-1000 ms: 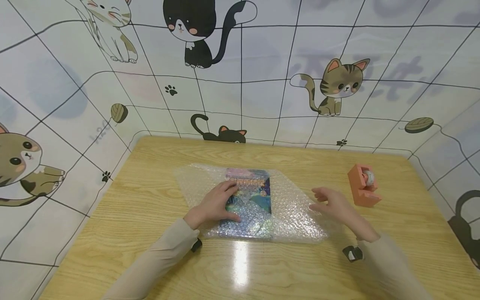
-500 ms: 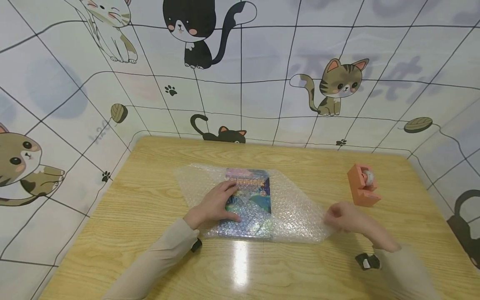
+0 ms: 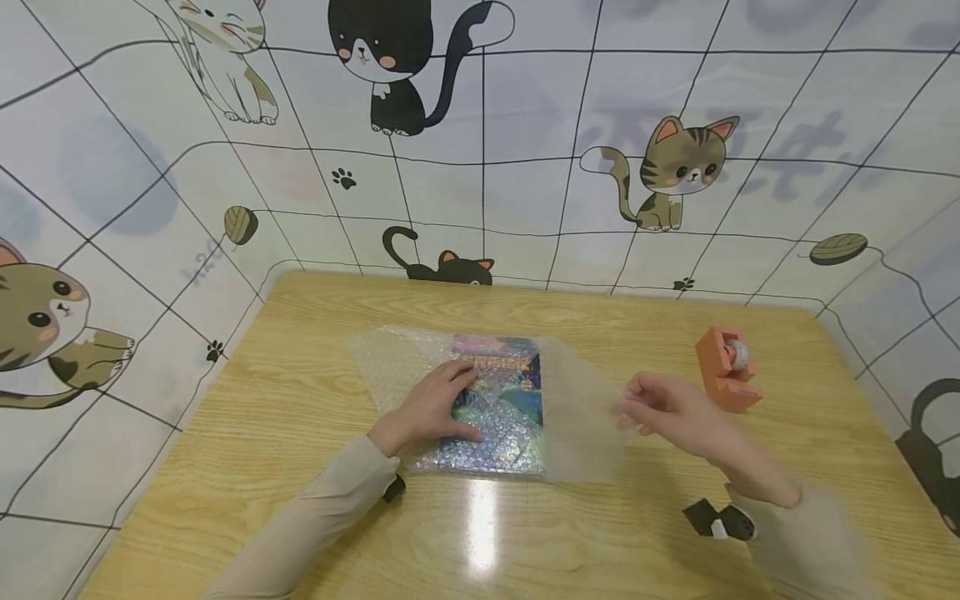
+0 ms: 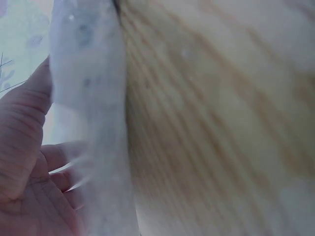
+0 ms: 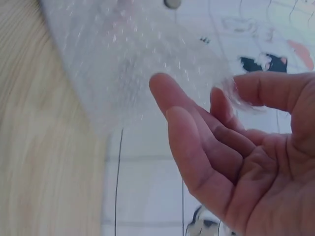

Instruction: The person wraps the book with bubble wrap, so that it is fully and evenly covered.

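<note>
A book with a colourful cover (image 3: 504, 417) lies on the table under clear bubble wrap (image 3: 581, 408), which spreads out to both sides of it. The left hand (image 3: 429, 408) rests spread on the wrapped book's left part, its fingers relaxed. At the right, the right hand (image 3: 678, 417) pinches the edge of the wrap and holds that side raised. In the right wrist view the thumb and index finger of the right hand (image 5: 236, 147) grip the film (image 5: 138, 59), with the other fingers loosely bent. The left wrist view is blurred; part of the left hand (image 4: 29, 162) shows beside the wrap (image 4: 93, 98).
An orange tape dispenser (image 3: 723, 375) with a roll of tape stands on the right of the wooden table (image 3: 315, 308), just beyond the right hand. A cloth printed with cats (image 3: 525, 108) hangs behind the table and along its sides.
The right hand has taken hold of the wrap's right corner and moved left and slightly up with it, so that side is now lifted and folded inward. The left hand has stayed in place.
</note>
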`<state>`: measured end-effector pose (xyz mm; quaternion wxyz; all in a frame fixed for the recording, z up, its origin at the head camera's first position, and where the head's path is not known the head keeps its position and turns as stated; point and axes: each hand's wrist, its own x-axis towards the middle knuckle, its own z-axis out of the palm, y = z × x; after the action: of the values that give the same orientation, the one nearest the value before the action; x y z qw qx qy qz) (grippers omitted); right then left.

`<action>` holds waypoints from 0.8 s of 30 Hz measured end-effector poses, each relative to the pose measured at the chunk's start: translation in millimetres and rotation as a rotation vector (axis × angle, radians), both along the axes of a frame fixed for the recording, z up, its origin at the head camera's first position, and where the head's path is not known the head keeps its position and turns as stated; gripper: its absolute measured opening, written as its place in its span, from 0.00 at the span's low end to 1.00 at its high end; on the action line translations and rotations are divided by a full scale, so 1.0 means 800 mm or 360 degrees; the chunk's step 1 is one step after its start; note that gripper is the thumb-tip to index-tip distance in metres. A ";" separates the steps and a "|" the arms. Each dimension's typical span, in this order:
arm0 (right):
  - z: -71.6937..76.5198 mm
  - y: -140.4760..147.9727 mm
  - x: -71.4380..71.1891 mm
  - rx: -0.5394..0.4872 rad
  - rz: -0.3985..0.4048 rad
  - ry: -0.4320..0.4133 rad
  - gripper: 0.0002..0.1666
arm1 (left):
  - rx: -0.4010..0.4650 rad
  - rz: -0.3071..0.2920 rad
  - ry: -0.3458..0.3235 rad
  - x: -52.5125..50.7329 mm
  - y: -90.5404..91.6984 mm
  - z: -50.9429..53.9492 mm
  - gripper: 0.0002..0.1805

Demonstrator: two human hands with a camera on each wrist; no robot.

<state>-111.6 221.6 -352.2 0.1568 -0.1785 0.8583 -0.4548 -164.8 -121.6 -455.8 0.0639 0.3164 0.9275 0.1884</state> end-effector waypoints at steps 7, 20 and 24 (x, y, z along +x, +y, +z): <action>0.007 -0.067 -0.010 -0.0119 -0.0040 0.0085 0.08 | 0.0004 -0.0007 0.0001 -0.001 0.001 -0.001 0.56; -0.032 -0.161 -0.024 -0.0271 -0.0008 0.0263 0.06 | 0.0041 -0.0023 0.0043 -0.002 0.001 0.000 0.55; -0.045 -0.181 -0.028 -0.0238 0.0003 0.0309 0.06 | 0.0057 -0.0014 0.0029 -0.002 0.000 0.001 0.54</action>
<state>-134.0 76.7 -387.9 0.0598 -0.2338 0.8330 -0.4979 -166.2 -121.3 -455.2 0.0505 0.3231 0.9232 0.2020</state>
